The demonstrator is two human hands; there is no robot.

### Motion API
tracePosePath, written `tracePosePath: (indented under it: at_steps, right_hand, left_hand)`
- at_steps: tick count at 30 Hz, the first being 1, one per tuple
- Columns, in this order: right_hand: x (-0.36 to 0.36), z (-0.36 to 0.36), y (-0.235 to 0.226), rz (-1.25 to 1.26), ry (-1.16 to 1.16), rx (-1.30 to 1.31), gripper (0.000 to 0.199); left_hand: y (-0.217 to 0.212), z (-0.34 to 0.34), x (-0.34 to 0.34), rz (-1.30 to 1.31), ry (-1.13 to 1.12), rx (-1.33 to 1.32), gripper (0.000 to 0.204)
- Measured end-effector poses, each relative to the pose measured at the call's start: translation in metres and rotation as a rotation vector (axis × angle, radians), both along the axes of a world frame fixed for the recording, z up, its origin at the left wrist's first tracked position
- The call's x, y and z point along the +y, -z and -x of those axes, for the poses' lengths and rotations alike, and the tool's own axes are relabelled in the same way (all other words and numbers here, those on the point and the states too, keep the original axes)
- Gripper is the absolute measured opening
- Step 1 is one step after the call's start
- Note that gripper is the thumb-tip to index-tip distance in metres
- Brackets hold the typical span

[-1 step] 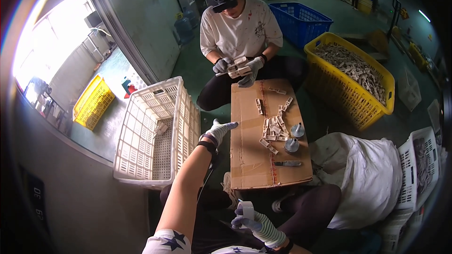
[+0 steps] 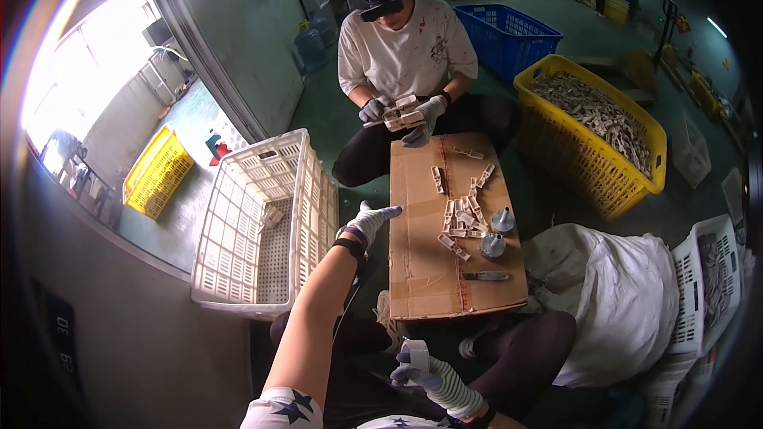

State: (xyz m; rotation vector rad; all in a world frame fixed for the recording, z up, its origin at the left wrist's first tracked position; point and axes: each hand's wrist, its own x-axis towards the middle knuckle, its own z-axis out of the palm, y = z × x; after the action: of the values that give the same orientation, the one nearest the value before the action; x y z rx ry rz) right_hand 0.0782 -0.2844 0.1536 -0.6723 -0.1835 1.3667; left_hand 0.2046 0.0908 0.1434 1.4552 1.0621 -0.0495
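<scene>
My left hand [image 2: 370, 221], in a striped grey-and-white glove, reaches to the left edge of a cardboard box [image 2: 417, 266] with its index finger stretched out. It holds nothing. Low in front of me, my right hand [image 2: 437, 384], gloved alike, is closed around a roll of tape [image 2: 417, 355], pale or clear. On the box lie several beige slotted plastic pieces [image 2: 461, 218], two small grey cone-topped containers [image 2: 493, 246] and a dark flat tool like a knife [image 2: 486, 276]. Across from me, a co-worker's gloved hands hold a bundle of beige pieces [image 2: 404, 117].
A white crate [image 2: 306, 214] with a few pieces stands left of the box. On the right are a full yellow crate [image 2: 588, 143], a white sack [image 2: 612, 294] and another white crate [image 2: 691, 294]. A blue crate [image 2: 509, 40] sits behind.
</scene>
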Motion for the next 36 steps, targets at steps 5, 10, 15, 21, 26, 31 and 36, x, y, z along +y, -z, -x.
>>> tracePosePath:
  at_steps: [5, 10, 15, 21, 26, 31, 36]
  right_hand:
    - [0.004, 0.001, 0.002, 0.010, -0.004, -0.009, 0.035]
    - [0.005, 0.004, 0.004, 0.017, -0.030, 0.011, 0.033]
    - [0.005, 0.007, 0.001, 0.026, -0.031, 0.026, 0.034]
    - [0.006, 0.008, 0.005, 0.004, -0.035, 0.063, 0.034]
    - [0.009, 0.005, -0.001, 0.014, -0.053, 0.031, 0.033]
    - [0.009, 0.004, -0.006, 0.041, -0.048, -0.001, 0.032]
    - [0.007, 0.005, -0.005, 0.050, -0.046, -0.016, 0.032]
  left_hand:
    - [0.009, 0.004, 0.007, 0.002, -0.007, -0.026, 0.132]
    - [0.006, 0.006, 0.005, 0.005, -0.031, -0.010, 0.131]
    - [0.003, 0.015, 0.005, 0.006, 0.004, -0.010, 0.131]
    - [0.000, 0.011, 0.005, 0.003, -0.005, 0.011, 0.130]
    - [0.018, 0.010, 0.019, -0.014, -0.017, 0.000, 0.130]
    - [0.024, 0.006, 0.022, 0.040, -0.058, -0.006, 0.130]
    - [0.017, 0.007, 0.017, -0.007, -0.020, 0.013, 0.133]
